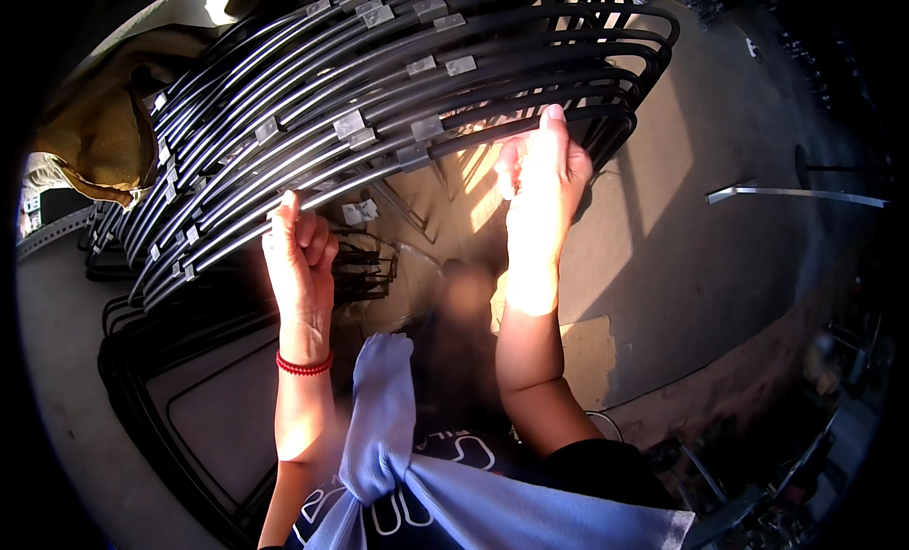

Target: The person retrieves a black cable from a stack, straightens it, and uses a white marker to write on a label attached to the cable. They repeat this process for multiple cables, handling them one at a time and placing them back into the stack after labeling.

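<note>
A stack of black bent-tube metal frames (379,77) with rounded corners spreads across the upper left and middle. Small grey tabs (349,124) are fixed along the tubes. The nearest tube frame (483,133) runs between my two hands. My left hand (301,252), with a red bead bracelet at its wrist, is closed, fingers curled and thumb against that tube. My right hand (547,167) grips the same frame by its right end, thumb on top and fingers curled below. Part of the finger contact is hidden by the palms.
Below the stack on the left lie more black frames (118,361). A brown cloth-like cover (99,124) hangs at the far left. A thin metal strip (795,193) lies to the right on the floor (701,294). A light blue cloth (383,399) is tied over my front.
</note>
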Demonstrator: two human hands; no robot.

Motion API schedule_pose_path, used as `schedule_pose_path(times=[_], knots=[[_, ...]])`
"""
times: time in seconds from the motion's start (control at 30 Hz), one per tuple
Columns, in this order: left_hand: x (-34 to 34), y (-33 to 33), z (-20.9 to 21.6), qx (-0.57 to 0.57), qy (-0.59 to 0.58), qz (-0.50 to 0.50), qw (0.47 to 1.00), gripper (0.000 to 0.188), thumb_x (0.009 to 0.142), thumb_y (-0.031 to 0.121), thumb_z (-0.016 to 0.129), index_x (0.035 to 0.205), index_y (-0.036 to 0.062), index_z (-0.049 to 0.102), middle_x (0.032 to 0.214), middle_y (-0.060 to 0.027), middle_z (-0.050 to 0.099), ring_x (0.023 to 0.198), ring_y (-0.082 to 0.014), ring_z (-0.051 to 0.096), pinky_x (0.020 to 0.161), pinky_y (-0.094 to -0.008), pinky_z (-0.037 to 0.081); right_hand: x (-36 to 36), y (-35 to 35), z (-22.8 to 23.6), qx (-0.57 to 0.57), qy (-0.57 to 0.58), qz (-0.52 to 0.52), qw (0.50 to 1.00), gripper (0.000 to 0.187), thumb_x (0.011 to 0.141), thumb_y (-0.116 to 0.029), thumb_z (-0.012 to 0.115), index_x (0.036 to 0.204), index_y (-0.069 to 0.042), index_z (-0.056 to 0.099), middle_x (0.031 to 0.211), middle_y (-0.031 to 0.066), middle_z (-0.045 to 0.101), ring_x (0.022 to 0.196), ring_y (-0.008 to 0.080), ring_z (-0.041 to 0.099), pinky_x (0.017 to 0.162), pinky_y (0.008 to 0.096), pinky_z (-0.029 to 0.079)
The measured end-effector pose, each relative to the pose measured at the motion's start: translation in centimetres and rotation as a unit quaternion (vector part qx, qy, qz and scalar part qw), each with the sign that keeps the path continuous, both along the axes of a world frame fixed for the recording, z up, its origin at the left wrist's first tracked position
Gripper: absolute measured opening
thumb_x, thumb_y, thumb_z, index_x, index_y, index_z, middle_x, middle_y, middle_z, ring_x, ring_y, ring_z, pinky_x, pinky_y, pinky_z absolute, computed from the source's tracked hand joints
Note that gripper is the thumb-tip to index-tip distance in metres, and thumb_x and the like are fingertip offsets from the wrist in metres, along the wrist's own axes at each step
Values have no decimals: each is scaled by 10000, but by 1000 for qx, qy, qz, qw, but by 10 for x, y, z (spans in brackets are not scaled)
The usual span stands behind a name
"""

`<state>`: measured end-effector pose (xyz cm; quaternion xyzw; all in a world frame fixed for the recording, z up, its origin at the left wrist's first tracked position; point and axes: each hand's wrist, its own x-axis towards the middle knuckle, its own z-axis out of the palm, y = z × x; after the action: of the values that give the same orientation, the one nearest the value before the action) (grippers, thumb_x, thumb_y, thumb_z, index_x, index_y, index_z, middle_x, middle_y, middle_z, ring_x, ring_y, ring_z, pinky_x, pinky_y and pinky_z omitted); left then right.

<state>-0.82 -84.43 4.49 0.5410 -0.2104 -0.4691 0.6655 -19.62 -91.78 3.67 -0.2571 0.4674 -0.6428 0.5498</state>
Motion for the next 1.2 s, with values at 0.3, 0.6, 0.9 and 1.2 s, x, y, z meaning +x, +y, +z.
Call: schedule_pose_path(times=[0.3, 0.6, 0.9, 1.2], knots=[[1, 3, -1, 7, 34, 15, 999, 257, 864, 259, 495, 661, 145, 386, 509, 60, 271, 419, -38, 204, 372, -184, 169, 2, -6, -1, 18, -41, -32, 998, 480, 906, -347, 360, 531, -57, 433, 412, 51, 413, 323, 107, 354, 313, 206, 256], [5, 3, -2, 34, 40, 45, 998, 246, 865, 242, 491, 666, 157, 373, 492, 65, 263, 402, -34, 205, 362, -182, 172, 8, 2, -3, -15, -30, 24, 999, 353, 895, -223, 435, 577, -71, 421, 451, 22, 420, 351, 73, 365, 331, 196, 279], [6, 3, -5, 20, 35, 51, 998, 213, 865, 243, 490, 694, 150, 403, 501, 65, 268, 419, -37, 219, 376, -181, 184, 10, 5, -3, -33, -72, 94, 992, 69, 845, -70, 478, 816, -12, 503, 561, 12, 443, 440, 70, 388, 413, 208, 319], [5, 2, -5, 31, 24, 54, 998, 259, 853, 262, 507, 653, 161, 378, 490, 65, 271, 417, -36, 238, 372, -180, 187, 13, 6, -8, -53, -112, 135, 983, 159, 807, 20, 485, 963, -6, 461, 673, 52, 490, 442, 89, 417, 420, 216, 347]])
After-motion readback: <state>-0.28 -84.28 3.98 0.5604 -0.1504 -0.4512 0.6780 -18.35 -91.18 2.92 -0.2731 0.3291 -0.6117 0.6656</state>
